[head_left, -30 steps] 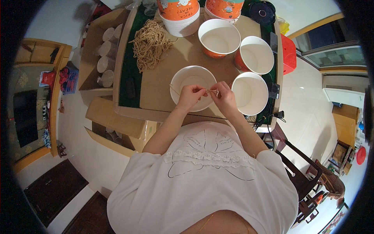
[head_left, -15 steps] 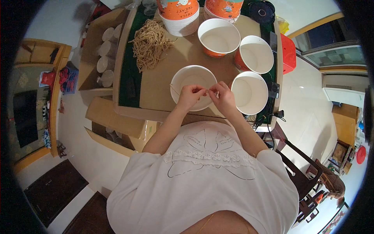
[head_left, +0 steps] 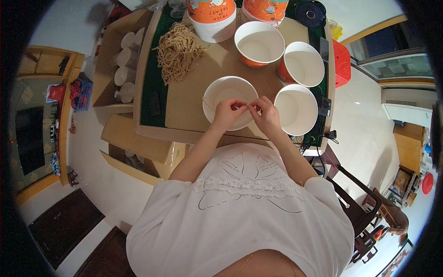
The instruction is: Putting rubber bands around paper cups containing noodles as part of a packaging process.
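Directly in front of me stands a white paper bucket (head_left: 226, 88), its mouth facing up. My left hand (head_left: 227, 114) and my right hand (head_left: 267, 115) meet over its right rim, fingertips pinched close together. Between the fingertips is a short bit of thin tan cord (head_left: 248, 106), mostly hidden by the fingers. Another stretch of cord (head_left: 208, 104) shows at the bucket's left inner wall. Farther left lies a tangled heap of the same tan cord (head_left: 179, 53).
Three open paper buckets stand to the right: one far (head_left: 260, 44), one middle (head_left: 303, 64), one near (head_left: 296, 109). Orange-and-white bucket stacks (head_left: 212, 21) rise at the back. Cartons (head_left: 110, 69) adjoin the table's left side; cables (head_left: 318, 141) hang at its right corner.
Both hands have shifted very slightly to the right, still pinched together at the rim. The bucket has moved a touch with them.
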